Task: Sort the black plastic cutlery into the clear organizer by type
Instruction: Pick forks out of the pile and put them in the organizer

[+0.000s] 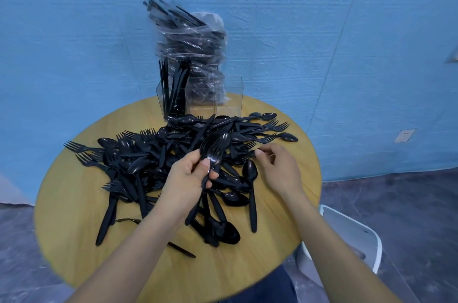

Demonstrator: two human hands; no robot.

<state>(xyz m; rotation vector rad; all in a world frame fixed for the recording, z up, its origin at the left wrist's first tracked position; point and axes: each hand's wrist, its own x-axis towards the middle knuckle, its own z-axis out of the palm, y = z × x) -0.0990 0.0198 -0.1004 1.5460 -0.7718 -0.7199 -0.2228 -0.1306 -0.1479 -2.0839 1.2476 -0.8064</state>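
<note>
A big heap of black plastic cutlery [153, 154], with forks, spoons and knives mixed, covers the round wooden table [74, 228]. My left hand [186, 178] grips a stacked bunch of forks [214, 146] by the handles, tines up, above the heap. My right hand [280, 166] hovers over the heap's right side with fingers loosely curled and nothing visibly between them. The clear organizer [228, 97] stands at the table's far edge. Its left compartment holds upright knives [173, 89]; its right compartment looks empty.
Behind the organizer a clear plastic bag [193, 40] stuffed with more black cutlery leans against the blue wall. A white chair [352, 235] stands at the table's right. One knife [182, 250] lies alone near the table's front.
</note>
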